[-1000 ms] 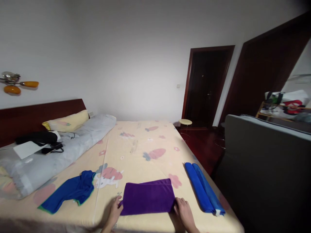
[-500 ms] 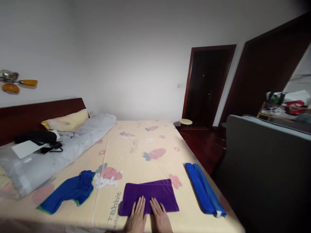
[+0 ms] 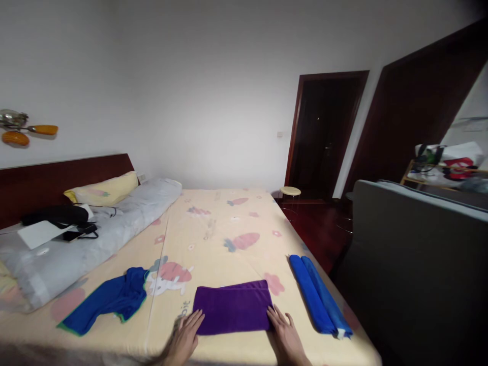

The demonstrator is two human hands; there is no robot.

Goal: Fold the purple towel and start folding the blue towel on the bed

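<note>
Here, the folded purple cloth (image 3: 233, 308) makes a smooth, flat oblong. It lies between the left hand (image 3: 186, 333) and right hand (image 3: 285, 330), each grip spread, touching its ends.

Folded purple cloth (image 3: 233, 308) on bed (image 3: 209, 259)

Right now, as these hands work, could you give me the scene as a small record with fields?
Left hand: fingers on the left edge of the purple cloth
Right hand: fingers at its right edge
Purple cloth: folded, lying on the bed
To its left: blue cloth, crumpled, green-edged
To its right: two blue rolls, side by side
Beyond the bed: stool, near the door
</note>
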